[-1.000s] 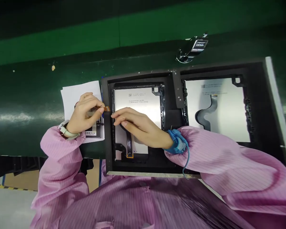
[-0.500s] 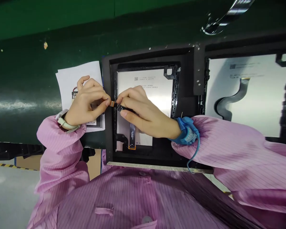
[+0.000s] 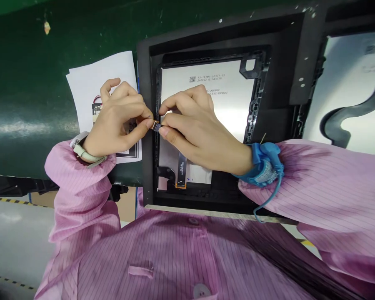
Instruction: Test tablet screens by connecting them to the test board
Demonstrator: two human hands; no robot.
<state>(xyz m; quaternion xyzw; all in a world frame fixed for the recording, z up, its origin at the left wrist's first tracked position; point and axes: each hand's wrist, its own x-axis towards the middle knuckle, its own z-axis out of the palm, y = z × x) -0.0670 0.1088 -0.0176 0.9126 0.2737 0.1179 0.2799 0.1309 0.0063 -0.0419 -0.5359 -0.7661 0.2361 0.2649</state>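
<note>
The left hand [image 3: 112, 123] pinches an orange strip [image 3: 154, 124] in a closed grip; the right hand [image 3: 203, 131] narrowly grips a dark cable [image 3: 181, 171] beside it, above the screen's [image 3: 234, 114] left edge. The fingertips are closer than a second ago.

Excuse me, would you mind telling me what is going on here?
A person in a pink striped smock is busy with both hands. The left hand pinches a small flat orange connector; the right hand holds the end of a black ribbon cable against it, near the edge of a silver rectangular panel in a black tray. Whether they are joined is too small to tell.
</note>
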